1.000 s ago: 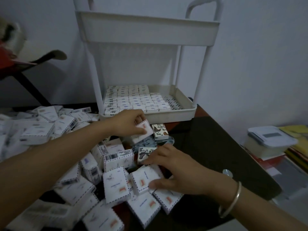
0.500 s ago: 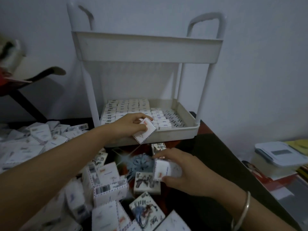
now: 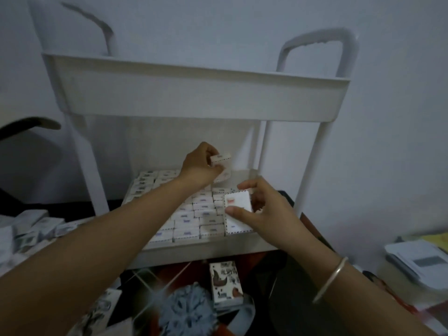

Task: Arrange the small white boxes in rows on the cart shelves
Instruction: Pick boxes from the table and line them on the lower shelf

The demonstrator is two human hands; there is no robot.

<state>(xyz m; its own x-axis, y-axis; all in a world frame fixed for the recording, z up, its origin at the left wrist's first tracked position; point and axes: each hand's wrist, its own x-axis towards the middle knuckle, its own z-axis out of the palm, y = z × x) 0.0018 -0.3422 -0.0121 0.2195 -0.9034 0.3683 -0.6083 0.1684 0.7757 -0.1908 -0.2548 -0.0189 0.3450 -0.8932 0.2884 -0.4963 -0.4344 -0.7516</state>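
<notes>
While both hands are inside the cart (image 3: pixel 312 166), over its lower shelf (image 3: pixel 206 251), the step in hand reads as placement, not pick-up

Right-hand box (image 3: pixel 237 202): pinched between the thumb and curled fingers of the right hand (image 3: pixel 264 212), broad face toward the camera, low over the front-right end of the rows of boxes (image 3: pixel 191 214). Cannot tell whether it touches the box beneath it.

Left-hand box (image 3: pixel 220 160): gripped in the curled fingers of the left hand (image 3: pixel 200 166), held higher, above the back of the shelf and apart from the rows. A second box may sit under it in the same grip; too blurred to be sure.

The rows fill the left and middle of the shelf, packed edge to edge. The right strip is mostly hidden behind the right hand. Contents of the upper shelf (image 3: pixel 194 98) are not visible from this angle.

Judgement: task well under way, lower shelf not yet full. The next move calls for lowering the right-hand box flush against the last row, square to its neighbours, and letting go without nudging them. The left-hand box would then go further back.

Outward: loose boxes (image 3: pixel 36 229) heaped on the table (image 3: pixel 274 299) at left, a patterned box (image 3: pixel 225 282) just in front of the cart, a bangle (image 3: pixel 329 280) on the right wrist
</notes>
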